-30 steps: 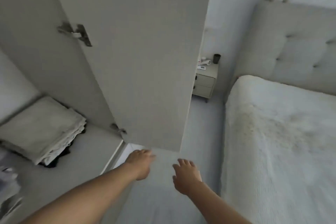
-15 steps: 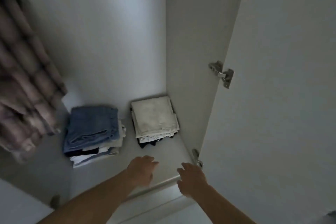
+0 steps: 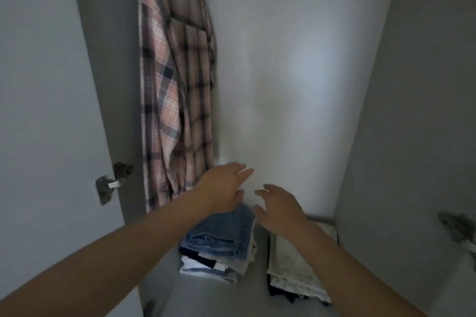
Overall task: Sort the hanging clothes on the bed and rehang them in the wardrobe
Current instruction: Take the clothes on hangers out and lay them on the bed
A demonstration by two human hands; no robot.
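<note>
Shirt hangs up-left of both hands in the wardrobe, long axis vertical — left hand sits just beside its hem, right hand farther right. Both open, empty, slightly apart.

Home bedroom wardrobe: hanging plaid shirt, folded clothes.

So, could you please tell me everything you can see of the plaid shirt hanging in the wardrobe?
The plaid shirt hangs full length at the left side of the wardrobe, beside the left door's hinge. It looks like soft woven cloth, checked in pink, white and dark navy lines, and falls in loose vertical folds. Its hanger and the rail are out of frame at the top. Its hem ends above the stack topped by folded jeans. The left hand is open just right of its lower edge; contact cannot be told.
</note>
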